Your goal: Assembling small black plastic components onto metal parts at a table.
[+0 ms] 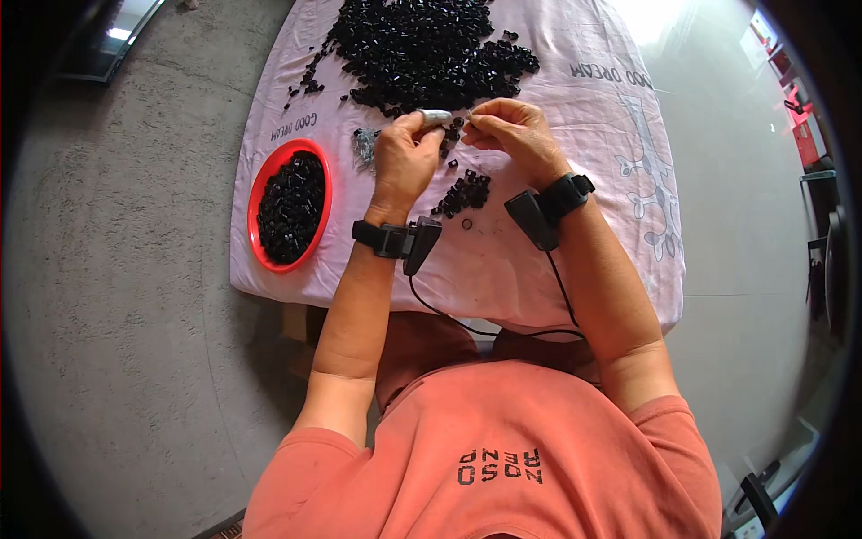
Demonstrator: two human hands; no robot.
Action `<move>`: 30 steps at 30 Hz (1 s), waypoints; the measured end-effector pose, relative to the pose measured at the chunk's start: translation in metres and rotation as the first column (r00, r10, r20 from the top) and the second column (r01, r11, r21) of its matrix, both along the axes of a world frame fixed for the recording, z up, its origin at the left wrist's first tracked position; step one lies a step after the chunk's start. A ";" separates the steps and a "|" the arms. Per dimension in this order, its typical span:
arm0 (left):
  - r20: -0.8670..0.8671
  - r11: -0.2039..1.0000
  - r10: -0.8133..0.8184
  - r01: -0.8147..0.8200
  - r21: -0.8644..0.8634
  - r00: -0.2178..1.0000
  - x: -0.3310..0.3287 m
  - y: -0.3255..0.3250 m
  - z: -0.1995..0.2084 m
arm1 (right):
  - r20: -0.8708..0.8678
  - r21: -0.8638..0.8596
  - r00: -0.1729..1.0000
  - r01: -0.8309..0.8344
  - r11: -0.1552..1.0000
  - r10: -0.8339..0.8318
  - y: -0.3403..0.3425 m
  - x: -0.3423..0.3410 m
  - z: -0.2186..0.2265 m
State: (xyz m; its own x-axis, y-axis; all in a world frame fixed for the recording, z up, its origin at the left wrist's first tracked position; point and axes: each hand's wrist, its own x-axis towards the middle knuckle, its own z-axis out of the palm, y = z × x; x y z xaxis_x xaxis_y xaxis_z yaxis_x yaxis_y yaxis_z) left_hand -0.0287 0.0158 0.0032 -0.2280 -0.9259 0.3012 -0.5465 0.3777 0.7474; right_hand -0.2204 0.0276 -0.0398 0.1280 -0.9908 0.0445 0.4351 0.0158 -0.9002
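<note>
My left hand [404, 163] is closed in a pinch, with a silvery grey wrapping [436, 117] around one fingertip. Close by on the right, my right hand [523, 136] has its thumb and fingers pressed together at a tiny item too small to name. The fingertips of both hands nearly meet. Small black plastic pieces [452, 135] lie beneath and between them. Beside the left hand is a little heap of thin silvery metal pieces [365, 146]. Nearer to me, a small cluster of black pieces [463, 193] rests on the cloth.
A large pile of black plastic pieces [422, 49] covers the far part of the pink tablecloth [593, 180]. At the left edge stands a red oval basin [326, 216] filled with black pieces. Black devices [532, 218] strapped to both wrists trail a cable [449, 319] toward my lap.
</note>
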 end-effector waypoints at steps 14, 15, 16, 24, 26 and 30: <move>-0.580 0.938 0.141 0.080 0.339 0.803 -0.008 0.008 0.002 | -0.103 0.012 0.989 -0.104 0.995 0.104 0.007 0.015 0.003; -0.581 0.938 0.143 0.077 0.337 0.801 -0.009 0.008 0.002 | -0.099 0.011 0.990 -0.103 0.995 0.104 0.007 0.015 0.003; -0.572 0.940 0.138 0.075 0.332 0.808 -0.009 0.008 0.002 | -0.109 0.012 0.988 -0.107 0.994 0.108 0.007 0.015 0.003; -0.525 0.967 0.097 0.044 0.250 0.845 -0.011 0.009 0.002 | -0.129 0.021 0.985 -0.113 0.993 0.115 0.008 0.014 0.006; -0.528 0.969 0.103 0.035 0.244 0.843 -0.010 0.008 0.000 | -0.116 0.021 0.987 -0.113 0.993 0.115 0.009 0.014 0.006; -0.463 0.981 0.086 0.007 0.194 0.882 -0.011 0.010 -0.001 | -0.107 0.018 0.988 -0.107 0.994 0.108 0.009 0.015 0.005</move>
State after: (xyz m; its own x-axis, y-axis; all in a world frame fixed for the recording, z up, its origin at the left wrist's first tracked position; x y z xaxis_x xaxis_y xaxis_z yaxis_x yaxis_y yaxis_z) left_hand -0.0399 0.0262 0.0025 -0.0655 -0.9803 0.1863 -0.1273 0.1934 0.9728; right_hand -0.2058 0.0364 -0.0347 0.2370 -0.9714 0.0121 0.3304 0.0689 -0.9413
